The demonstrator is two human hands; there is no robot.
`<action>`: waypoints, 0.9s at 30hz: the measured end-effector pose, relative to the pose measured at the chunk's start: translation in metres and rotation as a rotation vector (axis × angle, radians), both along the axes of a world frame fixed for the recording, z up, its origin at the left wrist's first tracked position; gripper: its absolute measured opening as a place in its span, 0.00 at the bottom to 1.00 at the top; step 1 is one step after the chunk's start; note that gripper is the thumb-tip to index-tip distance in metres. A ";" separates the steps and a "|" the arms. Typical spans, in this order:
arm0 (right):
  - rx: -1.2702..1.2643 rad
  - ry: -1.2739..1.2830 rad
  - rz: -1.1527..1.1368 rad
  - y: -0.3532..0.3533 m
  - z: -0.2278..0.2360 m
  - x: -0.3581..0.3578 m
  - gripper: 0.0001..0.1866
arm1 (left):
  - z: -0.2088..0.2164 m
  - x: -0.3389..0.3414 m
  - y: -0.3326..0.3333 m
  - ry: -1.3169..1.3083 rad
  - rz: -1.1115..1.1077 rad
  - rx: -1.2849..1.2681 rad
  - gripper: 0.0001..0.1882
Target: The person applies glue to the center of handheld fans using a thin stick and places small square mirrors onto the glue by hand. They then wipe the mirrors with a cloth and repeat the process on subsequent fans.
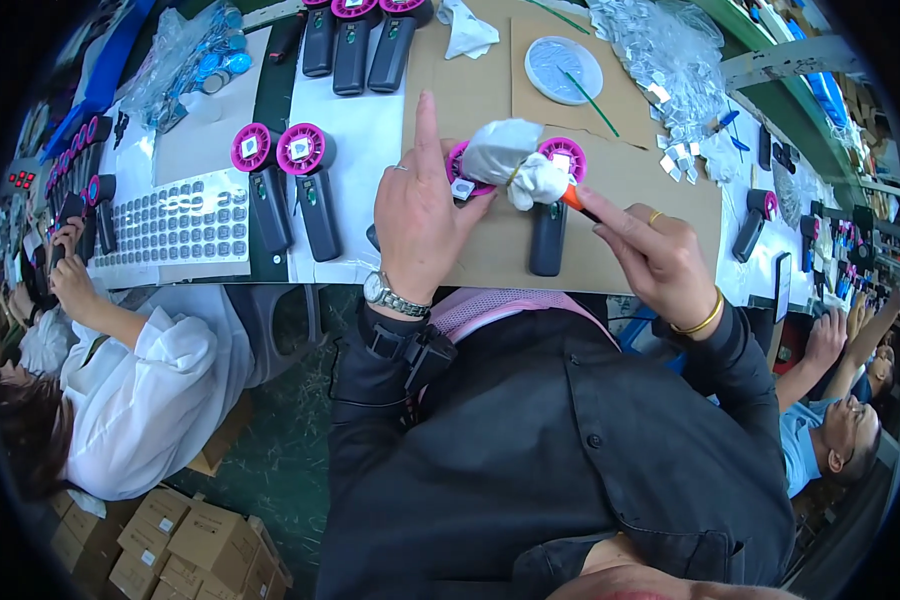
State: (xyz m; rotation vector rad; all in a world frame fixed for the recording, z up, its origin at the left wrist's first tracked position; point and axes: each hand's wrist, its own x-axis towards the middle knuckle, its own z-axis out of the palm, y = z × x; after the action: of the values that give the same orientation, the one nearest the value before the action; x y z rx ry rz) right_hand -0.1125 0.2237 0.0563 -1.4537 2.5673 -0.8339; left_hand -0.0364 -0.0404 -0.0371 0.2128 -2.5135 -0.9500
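Right now, my right hand (pixel 660 255) is closed around the orange-and-black grip of a cloth-wrapped tool (pixel 573 197), with the fingers pinched along it. The white cloth (pixel 503 150) bundled over its far end sits just above the pink head of a fan (pixel 461 187), hiding part of it. That fan lies slantwise beneath my left hand (pixel 420 220), its dark handle showing on the other side of my wrist. My left index finger points straight up, away from me, and my thumb reaches toward the fan's head; I cannot tell whether the other fingers grip it.

Just to the right lies a second fan (pixel 547 242), dark handle toward me, its pink head partly behind the cloth and bearing a white square. Both rest on the brown cardboard (pixel 460 95) covering this part of the table (pixel 272 98). Farther up are a round clear dish (pixel 550 65) and a green stick (pixel 592 104) crossing its rim. To my left, a pair of fans (pixel 317 215) lies side by side, near a sheet of grey pieces (pixel 180 225).
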 end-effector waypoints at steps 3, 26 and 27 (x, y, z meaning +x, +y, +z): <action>-0.067 -0.003 -0.010 0.002 0.009 0.001 0.32 | -0.001 0.000 -0.001 -0.004 0.001 -0.011 0.65; -0.501 -0.721 -0.577 0.098 -0.038 0.047 0.32 | -0.001 0.004 0.014 0.006 0.065 0.047 0.63; -0.505 -0.720 -0.583 0.104 -0.043 0.052 0.32 | -0.002 0.004 0.017 -0.005 0.089 0.039 0.63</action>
State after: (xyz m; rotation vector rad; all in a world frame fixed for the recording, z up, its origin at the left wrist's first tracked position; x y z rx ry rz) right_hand -0.0604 0.3279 0.0138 -0.2681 2.2548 -1.7707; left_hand -0.0328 -0.0236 -0.0390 0.3366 -2.4694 -0.9651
